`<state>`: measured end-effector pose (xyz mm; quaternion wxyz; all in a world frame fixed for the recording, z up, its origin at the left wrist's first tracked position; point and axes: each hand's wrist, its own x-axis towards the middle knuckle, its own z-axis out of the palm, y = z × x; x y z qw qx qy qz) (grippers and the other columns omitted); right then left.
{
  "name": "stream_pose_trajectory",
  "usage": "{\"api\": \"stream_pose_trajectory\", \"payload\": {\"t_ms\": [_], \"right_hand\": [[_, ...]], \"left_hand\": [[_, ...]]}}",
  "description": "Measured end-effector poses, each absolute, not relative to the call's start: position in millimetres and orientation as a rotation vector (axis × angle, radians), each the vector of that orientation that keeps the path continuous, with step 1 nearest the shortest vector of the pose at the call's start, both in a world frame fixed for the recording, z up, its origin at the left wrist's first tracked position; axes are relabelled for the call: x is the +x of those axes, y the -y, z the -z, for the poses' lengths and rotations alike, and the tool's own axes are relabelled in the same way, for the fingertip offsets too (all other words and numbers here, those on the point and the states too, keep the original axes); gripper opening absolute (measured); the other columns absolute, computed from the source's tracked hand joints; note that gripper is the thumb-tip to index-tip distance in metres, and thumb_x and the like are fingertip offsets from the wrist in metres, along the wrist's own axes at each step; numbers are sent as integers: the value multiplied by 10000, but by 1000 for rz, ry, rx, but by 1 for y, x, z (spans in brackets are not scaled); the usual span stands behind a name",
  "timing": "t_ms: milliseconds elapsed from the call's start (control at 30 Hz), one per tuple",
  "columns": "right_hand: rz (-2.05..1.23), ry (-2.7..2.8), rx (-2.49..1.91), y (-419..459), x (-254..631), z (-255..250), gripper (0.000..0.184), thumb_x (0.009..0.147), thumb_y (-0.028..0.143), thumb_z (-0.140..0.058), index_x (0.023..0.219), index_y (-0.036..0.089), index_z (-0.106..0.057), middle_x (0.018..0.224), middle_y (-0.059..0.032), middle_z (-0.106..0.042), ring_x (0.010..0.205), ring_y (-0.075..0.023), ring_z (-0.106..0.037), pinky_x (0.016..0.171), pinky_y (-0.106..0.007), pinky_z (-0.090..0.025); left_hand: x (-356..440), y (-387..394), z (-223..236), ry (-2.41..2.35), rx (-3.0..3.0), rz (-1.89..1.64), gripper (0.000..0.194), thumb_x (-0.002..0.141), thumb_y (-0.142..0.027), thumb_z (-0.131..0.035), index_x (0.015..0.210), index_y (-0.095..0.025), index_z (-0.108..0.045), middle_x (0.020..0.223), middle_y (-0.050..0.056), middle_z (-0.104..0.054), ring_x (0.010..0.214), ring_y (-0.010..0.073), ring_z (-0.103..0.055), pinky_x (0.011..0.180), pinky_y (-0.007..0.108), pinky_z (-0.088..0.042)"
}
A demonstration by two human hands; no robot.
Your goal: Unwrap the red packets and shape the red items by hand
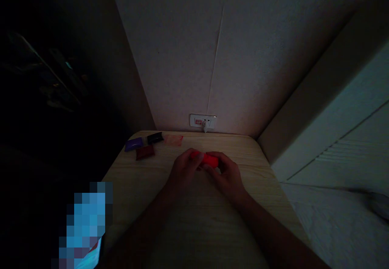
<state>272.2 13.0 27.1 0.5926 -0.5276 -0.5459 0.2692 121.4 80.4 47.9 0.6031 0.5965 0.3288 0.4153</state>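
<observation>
Above the middle of the table, a bright red lump of soft clay (212, 161) is held between both hands. My left hand (186, 165) closes its thumb and fingers on the lump's left end. My right hand (226, 171) grips the right end, thumb below and fingers over the far side. Part of the lump is hidden behind my fingers. Beyond my left hand lies a flat, see-through wrapper (174, 140) with a reddish tint. To its left are a black packet (155, 137), a dark red packet (145, 152) and a purple packet (133, 144).
The light wooden table (188, 236) meets the wall at its far edge. A wall socket (203, 121) with a plug in it sits just above that edge. At the lower left a lit screen (89, 257) shows, partly pixelated. The room is dim.
</observation>
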Motion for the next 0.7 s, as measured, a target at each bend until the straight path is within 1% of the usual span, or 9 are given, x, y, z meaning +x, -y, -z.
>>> {"api": "stream_pose_trajectory", "payload": {"t_ms": [33, 100, 133, 200, 267, 367, 500, 567, 700], "right_hand": [[-668, 1231, -1224, -14, 272, -28, 312, 823, 347, -817, 1097, 232, -721, 1031, -75, -761, 920, -249, -715, 842, -383, -580], [-748, 1170, -1203, -14, 271, -30, 311, 780, 350, -850, 1046, 228, -744, 999, -68, -779, 901, -249, -719, 828, -380, -584], [-782, 1149, -1190, -15, 271, -31, 307, 762, 349, -862, 1023, 229, -754, 989, -64, -786, 899, -249, -720, 829, -381, -586], [-829, 1112, -1163, -15, 270, -33, 294, 734, 346, -881, 982, 235, -768, 957, -51, -795, 882, -246, -723, 824, -380, -588], [-867, 1084, -1138, -15, 269, -35, 277, 722, 347, -888, 952, 242, -775, 923, -38, -797, 853, -237, -724, 807, -372, -587], [-904, 1072, -1135, -16, 268, -36, 272, 714, 356, -892, 930, 237, -775, 896, -38, -798, 811, -227, -720, 779, -359, -579], [-936, 1054, -1150, -17, 268, -37, 281, 709, 374, -895, 908, 222, -769, 847, -38, -791, 763, -216, -712, 737, -339, -566], [-971, 1037, -1144, -17, 269, -35, 279, 718, 379, -890, 912, 219, -769, 821, -31, -782, 748, -204, -704, 719, -323, -556], [-1036, 1003, -1138, -17, 272, -30, 265, 744, 379, -877, 913, 206, -769, 759, -12, -750, 643, -153, -637, 607, -266, -491]], "left_hand": [[122, -80, -47, -749, 1354, -976, 329, 820, -481, -733, 911, -170, -678, 809, 16, -685, 735, 170, -649, 655, 257, -520], [121, -78, -46, -736, 1321, -985, 405, 743, -405, -815, 1051, -177, -684, 918, 26, -715, 824, 184, -675, 703, 258, -537], [120, -77, -46, -734, 1324, -984, 430, 731, -379, -827, 1086, -179, -691, 958, 33, -726, 860, 189, -682, 728, 259, -540], [118, -77, -46, -737, 1346, -982, 370, 760, -360, -807, 1069, -175, -722, 993, 48, -742, 905, 198, -689, 775, 268, -543], [116, -77, -44, -768, 1365, -989, 299, 791, -362, -781, 1015, -167, -748, 983, 58, -756, 905, 205, -694, 793, 283, -545], [116, -79, -41, -804, 1345, -1017, 277, 774, -362, -795, 962, -162, -760, 939, 56, -766, 882, 211, -699, 792, 296, -546], [118, -80, -39, -814, 1295, -1043, 234, 768, -351, -798, 915, -172, -763, 872, 31, -764, 829, 189, -692, 773, 281, -539], [119, -80, -39, -807, 1252, -1035, 230, 762, -351, -805, 902, -173, -765, 850, 25, -762, 802, 178, -687, 751, 270, -535], [119, -81, -36, -766, 1126, -993, 289, 742, -382, -831, 921, -164, -770, 789, 17, -746, 703, 154, -664, 690, 263, -526]]}}
